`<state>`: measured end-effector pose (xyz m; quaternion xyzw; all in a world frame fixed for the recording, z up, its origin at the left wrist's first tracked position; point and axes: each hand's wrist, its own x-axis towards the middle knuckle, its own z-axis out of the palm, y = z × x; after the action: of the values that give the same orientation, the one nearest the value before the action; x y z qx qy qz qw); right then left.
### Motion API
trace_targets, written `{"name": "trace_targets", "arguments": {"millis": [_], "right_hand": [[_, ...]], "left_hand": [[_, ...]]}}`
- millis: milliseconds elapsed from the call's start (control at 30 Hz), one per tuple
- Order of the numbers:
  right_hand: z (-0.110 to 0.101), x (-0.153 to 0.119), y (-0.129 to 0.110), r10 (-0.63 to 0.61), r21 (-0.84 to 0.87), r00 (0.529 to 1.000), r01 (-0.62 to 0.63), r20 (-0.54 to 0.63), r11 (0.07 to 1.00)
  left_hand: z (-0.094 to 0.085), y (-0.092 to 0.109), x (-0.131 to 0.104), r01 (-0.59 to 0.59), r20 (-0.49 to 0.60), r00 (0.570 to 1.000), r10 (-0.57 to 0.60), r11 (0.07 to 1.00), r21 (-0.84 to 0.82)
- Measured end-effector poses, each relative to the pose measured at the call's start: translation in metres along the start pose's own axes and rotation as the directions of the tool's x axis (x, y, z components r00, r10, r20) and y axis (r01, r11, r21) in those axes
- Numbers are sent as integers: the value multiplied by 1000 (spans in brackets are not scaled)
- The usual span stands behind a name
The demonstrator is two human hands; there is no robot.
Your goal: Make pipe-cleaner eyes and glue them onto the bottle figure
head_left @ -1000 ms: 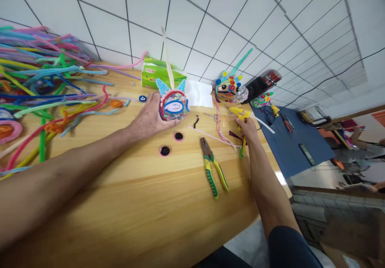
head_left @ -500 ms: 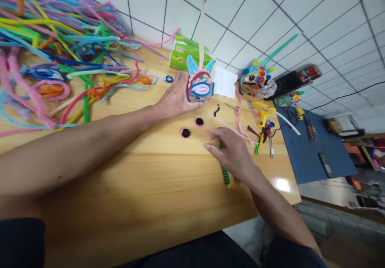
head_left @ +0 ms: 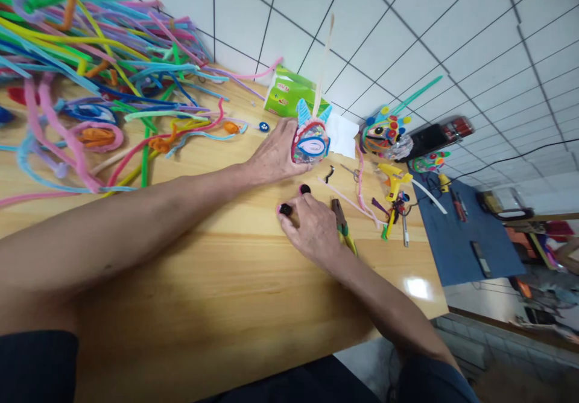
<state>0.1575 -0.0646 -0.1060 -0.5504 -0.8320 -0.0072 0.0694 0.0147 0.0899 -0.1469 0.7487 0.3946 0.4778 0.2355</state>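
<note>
My left hand (head_left: 274, 154) is wrapped round the side of a small decorated ball-like figure (head_left: 312, 145) with blue ears, a red trim and a blue-edged oval; a pale stick rises behind it. My right hand (head_left: 313, 225) is over the table with its thumb and finger at a small black disc (head_left: 285, 210) with a pink rim. A second black disc (head_left: 305, 189) lies just beyond its fingertips. Pliers (head_left: 342, 225) with green and yellow handles lie right beside my right hand.
Fuzzy coloured stems (head_left: 113, 59) pile up at the left. Behind the figure are a green packet (head_left: 289, 92) and white paper (head_left: 342, 136). To the right sit a yellow glue gun (head_left: 394, 180), another decorated figure (head_left: 384, 134) and a blue mat (head_left: 465, 231).
My right hand has moved left, from above the pliers to the black discs, and its fingers have closed in on one. The pliers now show more fully. My left hand still holds the figure.
</note>
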Motion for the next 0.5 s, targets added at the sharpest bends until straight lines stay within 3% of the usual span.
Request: {"name": "trace_targets", "arguments": {"millis": [100, 233, 333, 500], "right_hand": [[-9, -11, 6, -89, 30, 993, 91, -72, 995], [-37, -10, 33, -94, 25, 942, 107, -323, 994], [-54, 9, 54, -34, 3, 903, 39, -428, 999], [-61, 53, 68, -19, 5, 885, 25, -465, 1000]], "left_hand": [[-1, 0, 0, -1, 3, 1000, 1, 1000, 8], [-2, 3, 0, 3, 12, 1000, -3, 1000, 11], [-2, 6, -1, 1, -1, 1000, -1, 1000, 9], [-1, 8, -3, -35, -10, 999, 35, 999, 33]]}}
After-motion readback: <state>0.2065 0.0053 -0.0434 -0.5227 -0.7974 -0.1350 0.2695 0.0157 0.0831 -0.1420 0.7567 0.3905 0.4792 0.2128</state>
